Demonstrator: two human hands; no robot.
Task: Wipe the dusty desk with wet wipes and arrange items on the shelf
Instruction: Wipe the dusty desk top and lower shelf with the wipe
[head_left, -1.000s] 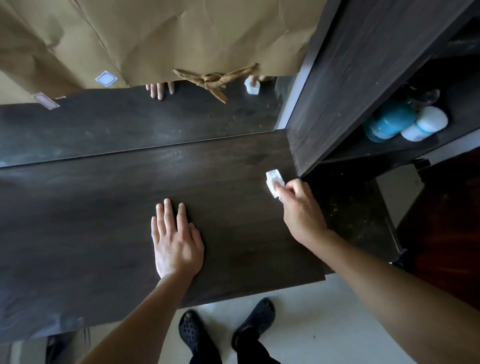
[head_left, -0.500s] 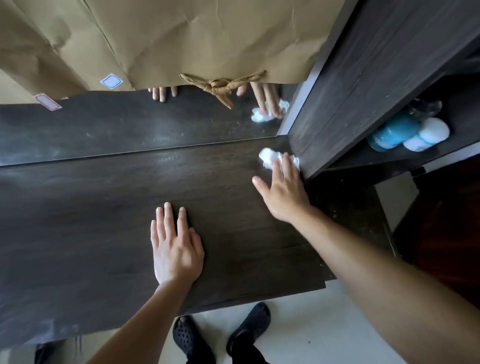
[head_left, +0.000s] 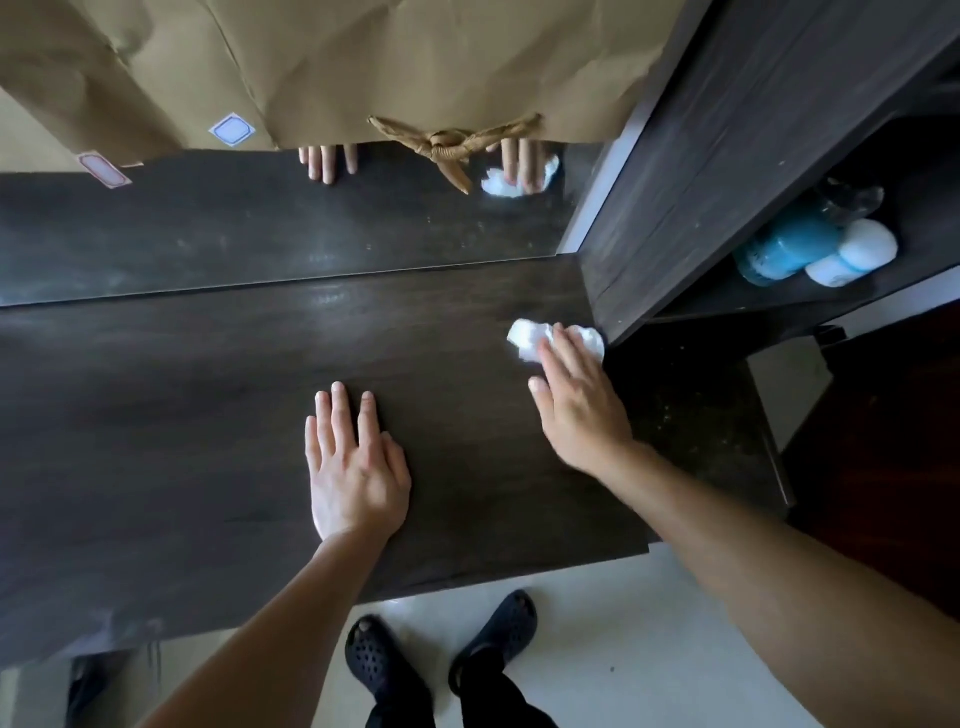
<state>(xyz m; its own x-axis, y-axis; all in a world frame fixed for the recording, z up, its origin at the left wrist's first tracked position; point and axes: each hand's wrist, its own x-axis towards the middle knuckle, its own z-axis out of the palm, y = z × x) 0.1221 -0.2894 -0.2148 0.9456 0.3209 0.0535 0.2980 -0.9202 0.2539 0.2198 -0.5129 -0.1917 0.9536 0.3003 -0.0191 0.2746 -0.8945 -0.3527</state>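
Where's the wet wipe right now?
Head view: the wet wipe lies at the right end of the desk, pressed under the fingers of the right hand, beside the lower corner of the shelf unit.

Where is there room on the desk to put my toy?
The big bare stretch of desk left of the left hand, up to the mirror, is free. So is the strip between both hands. It is crowded at the right corner, where the right hand presses the wet wipe by the shelf wall.
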